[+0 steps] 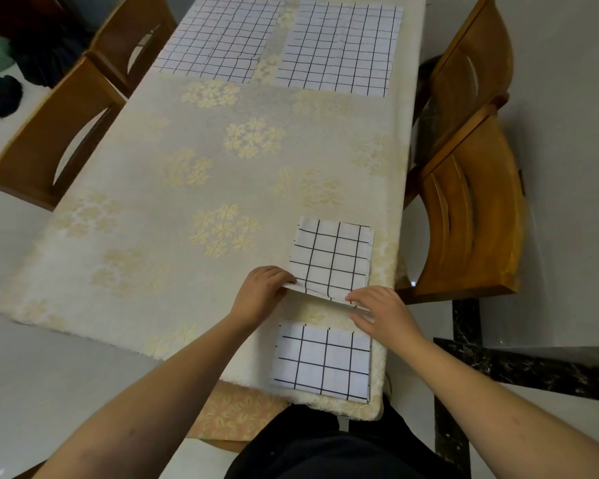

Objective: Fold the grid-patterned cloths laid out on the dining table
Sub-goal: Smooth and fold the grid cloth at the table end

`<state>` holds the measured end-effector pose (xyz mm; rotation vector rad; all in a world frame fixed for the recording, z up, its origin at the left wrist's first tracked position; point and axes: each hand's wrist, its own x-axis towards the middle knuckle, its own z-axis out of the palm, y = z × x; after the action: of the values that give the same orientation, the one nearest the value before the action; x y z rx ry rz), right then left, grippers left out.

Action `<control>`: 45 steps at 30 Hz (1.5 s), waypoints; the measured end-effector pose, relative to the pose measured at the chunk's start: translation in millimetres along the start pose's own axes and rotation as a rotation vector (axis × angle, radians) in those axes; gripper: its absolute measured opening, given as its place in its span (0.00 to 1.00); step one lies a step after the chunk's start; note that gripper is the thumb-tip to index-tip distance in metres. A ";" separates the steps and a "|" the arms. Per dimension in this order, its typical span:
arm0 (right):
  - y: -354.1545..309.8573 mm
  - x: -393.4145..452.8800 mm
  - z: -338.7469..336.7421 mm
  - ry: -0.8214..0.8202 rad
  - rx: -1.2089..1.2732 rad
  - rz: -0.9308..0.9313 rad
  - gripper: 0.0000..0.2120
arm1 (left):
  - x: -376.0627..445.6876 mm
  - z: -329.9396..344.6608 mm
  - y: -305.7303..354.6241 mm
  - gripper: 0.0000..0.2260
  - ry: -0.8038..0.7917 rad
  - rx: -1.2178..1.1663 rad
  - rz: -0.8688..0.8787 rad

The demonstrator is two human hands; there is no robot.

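Observation:
A folded white cloth with a black grid [331,255] lies near the table's right edge. My left hand [261,293] pinches its near left corner and my right hand [377,311] pinches its near right corner, with that near edge lifted slightly off the table. Close to me rests a second folded grid cloth [322,363], flat at the table's front corner. Two larger unfolded grid cloths lie at the far end, one on the left [218,38] and one on the right [341,46].
The table wears a cream tablecloth with gold flower clusters [194,160]. Wooden chairs stand on the left [54,133] and on the right [471,216]. Dark clothing [0,95] lies on the floor at far left.

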<state>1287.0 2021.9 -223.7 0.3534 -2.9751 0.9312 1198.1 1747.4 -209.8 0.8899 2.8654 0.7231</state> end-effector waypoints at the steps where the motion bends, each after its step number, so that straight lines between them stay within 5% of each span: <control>1: 1.4 -1.8 0.1 -0.011 -0.002 0.007 0.14 | -1.2 -2.5 0.7 0.11 -0.006 -0.040 -0.012; 13: -5.2 10.7 -19.6 0.005 0.203 0.338 0.07 | 1.7 -14.1 5.5 0.03 0.059 -0.553 -0.450; 19: -10.7 32.0 -18.9 0.017 0.456 0.484 0.05 | 11.9 -7.2 3.6 0.09 0.154 -0.757 -0.726; 28: -4.3 65.2 -14.7 0.059 0.557 0.587 0.05 | 28.2 -3.5 -8.8 0.09 0.158 -0.820 -0.818; 45: 13.1 95.0 5.7 0.084 0.376 0.739 0.04 | 57.9 6.7 -20.0 0.08 0.072 -0.454 -0.747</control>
<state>1191.9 2008.9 -229.1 -0.8290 -2.8388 1.4964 1140.8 1767.4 -219.9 -0.2563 2.5822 1.2019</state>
